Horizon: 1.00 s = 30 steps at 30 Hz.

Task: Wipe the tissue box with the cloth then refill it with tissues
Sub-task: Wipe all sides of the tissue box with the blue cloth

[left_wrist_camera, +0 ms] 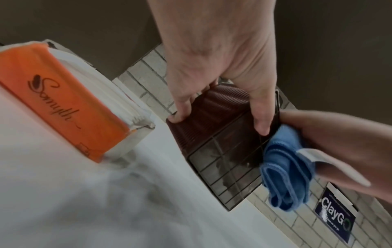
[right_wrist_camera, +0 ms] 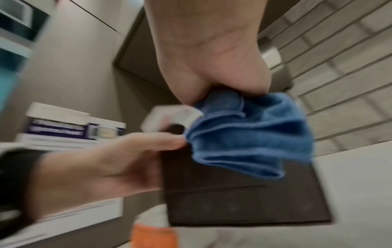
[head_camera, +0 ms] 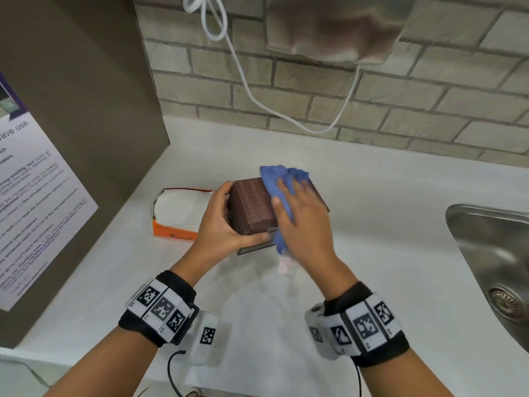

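Meanwhile, on a white countertop, a person's left hand is gripping the brown ribbed tissue box, fingers curled round its far side and thumb along its near edge, tilting it up off the surface. At the box's 3 o'clock, the right hand is pressing a bunched blue cloth against it, fingers closed over the fabric. At the box's 9 o'clock, an opened orange tissue pack is lying just beside it. A steel sink is sitting well apart at 3 o'clock.
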Available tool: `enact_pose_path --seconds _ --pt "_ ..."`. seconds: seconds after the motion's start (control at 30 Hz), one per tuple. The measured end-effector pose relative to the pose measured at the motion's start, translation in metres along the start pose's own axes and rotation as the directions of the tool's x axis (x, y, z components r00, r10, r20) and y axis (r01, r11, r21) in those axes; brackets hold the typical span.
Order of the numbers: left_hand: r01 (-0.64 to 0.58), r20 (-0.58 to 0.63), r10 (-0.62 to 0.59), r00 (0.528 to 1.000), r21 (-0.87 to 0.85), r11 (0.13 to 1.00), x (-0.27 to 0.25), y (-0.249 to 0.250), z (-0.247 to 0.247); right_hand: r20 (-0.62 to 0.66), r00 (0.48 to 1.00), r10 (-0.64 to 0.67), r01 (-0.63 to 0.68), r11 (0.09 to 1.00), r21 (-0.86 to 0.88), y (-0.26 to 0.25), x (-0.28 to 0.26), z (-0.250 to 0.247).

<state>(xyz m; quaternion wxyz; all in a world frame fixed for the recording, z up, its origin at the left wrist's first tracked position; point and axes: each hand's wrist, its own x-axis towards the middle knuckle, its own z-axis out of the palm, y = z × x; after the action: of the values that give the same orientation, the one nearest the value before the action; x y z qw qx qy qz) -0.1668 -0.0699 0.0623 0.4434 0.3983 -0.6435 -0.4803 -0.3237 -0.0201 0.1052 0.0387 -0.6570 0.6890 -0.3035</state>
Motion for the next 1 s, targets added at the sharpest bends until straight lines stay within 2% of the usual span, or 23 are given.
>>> enact_pose_path --seconds 0.1,0.17,0.23,0.33,0.4,0.47,0.57,0.6,0.67,0.8,0.83,0.93,1.0 --pt "-0.029 -0.004 0.029 1.000 0.027 0.999 0.003 0.000 0.002 0.049 0.987 -0.150 0.150 0.989 0.015 -0.027 -0.016 0.008" --pt "-0.028 -0.006 0.028 1.000 0.045 0.999 0.001 0.001 0.002 0.087 0.983 -0.164 0.159 0.985 0.064 -0.026 -0.018 0.007" --pt "-0.029 -0.010 0.030 1.000 0.039 0.999 -0.003 0.002 0.000 0.101 0.990 -0.096 0.084 0.990 0.115 -0.012 -0.011 0.002" --pt "-0.056 -0.009 0.056 0.998 0.079 0.995 -0.005 0.002 -0.003 0.051 0.996 0.072 -0.080 0.982 0.169 0.014 0.002 -0.006" --pt "-0.069 -0.011 0.071 0.997 0.119 0.990 -0.004 0.004 -0.003 0.038 0.993 0.110 -0.115 0.984 0.136 0.017 0.003 -0.007" --pt "-0.075 -0.019 0.078 0.997 0.129 0.989 -0.001 0.005 0.000 0.031 0.999 0.038 -0.039 0.998 0.040 0.004 -0.003 -0.005" --pt "-0.090 -0.016 0.093 0.996 0.122 0.988 0.002 0.004 0.003 0.104 0.985 -0.137 0.130 0.989 0.066 -0.024 -0.019 0.000" --pt "-0.091 -0.015 0.094 0.995 0.124 0.988 0.001 0.003 0.003 0.123 0.980 -0.158 0.148 0.985 0.092 -0.027 -0.022 -0.001" --pt "-0.082 -0.021 0.085 0.996 0.122 0.989 -0.004 0.005 0.001 0.122 0.986 -0.114 0.096 0.985 0.145 -0.017 -0.018 -0.004" --pt "-0.062 -0.028 0.067 0.997 0.157 0.986 -0.009 0.007 -0.003 0.072 0.992 0.105 -0.117 0.973 0.199 0.017 -0.001 -0.012" --pt "-0.059 -0.027 0.064 0.998 0.162 0.985 -0.009 0.008 -0.002 0.062 0.992 0.111 -0.121 0.977 0.175 0.016 -0.001 -0.011" --pt "-0.075 -0.039 0.082 0.996 0.149 0.986 -0.006 0.014 0.003 0.034 0.998 -0.047 0.044 0.996 0.081 -0.012 -0.013 -0.007" --pt "-0.095 -0.050 0.103 0.993 0.142 0.985 -0.005 0.016 0.005 0.090 0.983 -0.161 0.153 0.984 0.094 -0.029 -0.024 -0.004"
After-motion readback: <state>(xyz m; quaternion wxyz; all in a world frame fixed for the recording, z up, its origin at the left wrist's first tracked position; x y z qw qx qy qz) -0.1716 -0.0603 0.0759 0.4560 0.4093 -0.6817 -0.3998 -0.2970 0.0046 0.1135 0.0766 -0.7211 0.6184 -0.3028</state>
